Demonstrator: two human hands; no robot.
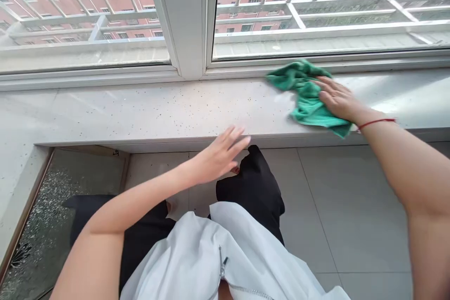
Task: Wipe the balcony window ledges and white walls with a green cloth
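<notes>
A green cloth (302,89) lies crumpled on the pale speckled stone windowsill (158,112), right of the middle. My right hand (337,99) lies flat on the cloth's right part, fingers stretched out and pressing it down; a red string circles that wrist. My left hand (220,154) hovers in front of the sill's front edge, fingers straight and together, holding nothing and a little blurred.
The white window frame (186,18) with sliding panes rises behind the sill; rails and red buildings show outside. Below are grey floor tiles (351,206), my black trousers and white jacket, and a dark speckled panel (49,225) at the lower left.
</notes>
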